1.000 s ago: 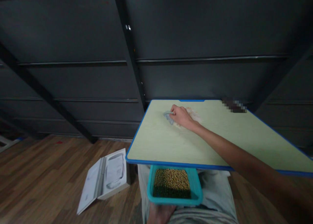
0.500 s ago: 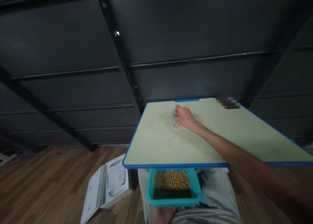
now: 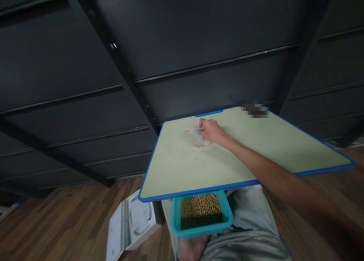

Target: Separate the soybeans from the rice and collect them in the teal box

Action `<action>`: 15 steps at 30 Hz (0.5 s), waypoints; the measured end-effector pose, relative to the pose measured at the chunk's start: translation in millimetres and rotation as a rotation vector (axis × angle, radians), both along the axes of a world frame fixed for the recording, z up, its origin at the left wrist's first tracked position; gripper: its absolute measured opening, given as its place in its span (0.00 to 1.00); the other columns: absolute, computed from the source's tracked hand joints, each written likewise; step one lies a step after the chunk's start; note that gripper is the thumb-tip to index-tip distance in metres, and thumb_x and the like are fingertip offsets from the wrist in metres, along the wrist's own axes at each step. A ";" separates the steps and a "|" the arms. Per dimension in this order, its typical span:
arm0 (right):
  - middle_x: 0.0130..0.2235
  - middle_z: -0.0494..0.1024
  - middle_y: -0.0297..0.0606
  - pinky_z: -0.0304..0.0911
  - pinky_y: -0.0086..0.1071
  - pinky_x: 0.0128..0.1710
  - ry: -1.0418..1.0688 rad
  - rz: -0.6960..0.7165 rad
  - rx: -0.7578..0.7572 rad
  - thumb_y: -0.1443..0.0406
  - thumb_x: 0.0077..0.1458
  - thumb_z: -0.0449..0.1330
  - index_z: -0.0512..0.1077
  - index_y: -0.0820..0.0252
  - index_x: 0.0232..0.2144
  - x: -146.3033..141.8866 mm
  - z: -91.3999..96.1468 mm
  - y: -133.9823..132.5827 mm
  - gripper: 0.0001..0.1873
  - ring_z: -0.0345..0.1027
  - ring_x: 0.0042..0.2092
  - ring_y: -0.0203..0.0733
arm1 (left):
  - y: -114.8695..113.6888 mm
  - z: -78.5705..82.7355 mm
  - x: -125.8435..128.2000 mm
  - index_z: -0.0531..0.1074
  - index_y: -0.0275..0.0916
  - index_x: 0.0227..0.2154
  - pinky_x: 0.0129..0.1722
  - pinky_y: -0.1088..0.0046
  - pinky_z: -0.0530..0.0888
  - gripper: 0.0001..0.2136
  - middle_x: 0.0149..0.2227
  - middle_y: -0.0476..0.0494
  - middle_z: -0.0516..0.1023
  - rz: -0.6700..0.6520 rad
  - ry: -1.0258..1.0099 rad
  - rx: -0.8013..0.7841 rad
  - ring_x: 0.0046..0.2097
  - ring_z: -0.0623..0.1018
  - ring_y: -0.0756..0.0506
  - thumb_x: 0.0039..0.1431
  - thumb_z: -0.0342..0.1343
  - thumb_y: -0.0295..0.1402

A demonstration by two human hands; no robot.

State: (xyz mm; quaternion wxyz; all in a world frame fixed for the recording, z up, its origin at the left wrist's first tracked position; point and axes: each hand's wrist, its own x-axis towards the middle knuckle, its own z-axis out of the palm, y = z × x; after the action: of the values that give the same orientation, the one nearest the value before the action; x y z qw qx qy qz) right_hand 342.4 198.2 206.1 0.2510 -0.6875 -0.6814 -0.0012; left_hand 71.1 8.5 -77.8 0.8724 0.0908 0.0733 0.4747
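Observation:
Over the pale green tabletop (image 3: 167, 166), my right hand (image 3: 212, 131) is pinched on a pale grey, thin piece, perhaps cloth or plastic (image 3: 200, 135). It presses down among scattered pale crumbs (image 3: 206, 145) on the table's left half. Below the near edge sits a teal plastic tray (image 3: 204, 230) with tan beans (image 3: 203, 204) and dark green ones (image 3: 201, 220) in it. At the tray's near side, skin of my left hand (image 3: 193, 247) shows under the rim, seemingly holding it; its fingers are hidden.
A blue edge (image 3: 199, 189) runs round the table. At its far right corner lies a dark, pixelated object (image 3: 256, 110). An open white box (image 3: 136, 219) stands on the wooden floor (image 3: 76, 223) at left. A dark panelled wall (image 3: 182, 44) rises behind the table.
My view has tilted and shifted a little. My right hand has moved slightly, the grey piece still in its fingers, and more crumbs show around it. The tray stays below the table edge.

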 end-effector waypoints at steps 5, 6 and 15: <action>0.38 0.83 0.43 0.58 0.34 0.37 0.080 -0.009 0.052 0.70 0.57 0.63 0.76 0.60 0.39 10.3 5.2 2.4 0.07 0.75 0.41 0.47 | 3.2 -4.8 -4.4 0.71 0.58 0.61 0.67 0.45 0.66 0.21 0.65 0.46 0.76 -0.029 -0.008 0.020 0.63 0.77 0.36 0.71 0.43 0.45; 0.37 0.83 0.42 0.58 0.34 0.37 0.095 -0.005 0.058 0.70 0.56 0.63 0.76 0.60 0.39 12.5 6.1 2.5 0.07 0.75 0.40 0.46 | 3.4 -5.4 -4.4 0.71 0.58 0.62 0.66 0.45 0.67 0.21 0.64 0.46 0.76 -0.022 0.001 0.008 0.63 0.77 0.36 0.71 0.43 0.45; 0.31 0.81 0.38 0.58 0.33 0.36 0.158 -0.040 0.156 0.72 0.55 0.63 0.76 0.59 0.38 24.8 9.2 5.4 0.07 0.74 0.36 0.45 | 4.0 -7.4 -1.1 0.74 0.60 0.59 0.63 0.39 0.71 0.19 0.59 0.44 0.82 0.013 -0.038 0.007 0.59 0.80 0.35 0.71 0.46 0.44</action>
State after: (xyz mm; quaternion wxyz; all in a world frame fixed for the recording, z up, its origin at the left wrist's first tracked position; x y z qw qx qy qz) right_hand 367.2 203.6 215.3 0.3564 -0.6773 -0.6436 -0.0051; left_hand 70.0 12.5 -85.2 0.8702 0.0846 0.0556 0.4822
